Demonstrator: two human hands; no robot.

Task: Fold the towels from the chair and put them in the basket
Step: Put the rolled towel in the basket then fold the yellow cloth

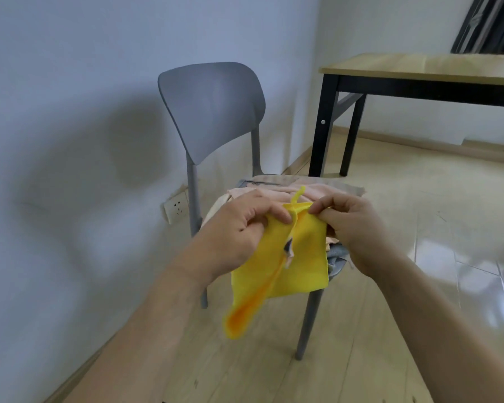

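Above the chair (213,112), both hands pinch, apparently, the yellow towel (297,257).

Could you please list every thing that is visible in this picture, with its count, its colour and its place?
yellow towel: one, yellow, held up in front of the chair seat
towels on the chair: several, pink, beige and grey, piled on the seat; exact count unclear
chair: one, grey, beside the wall
table: one, light wood top with black legs, at the right rear
wall socket: one, white, low on the wall left of the chair
curtain: one, dark, top right corner
left hand: one, pinches the yellow towel's top edge
right hand: one, pinches the same edge
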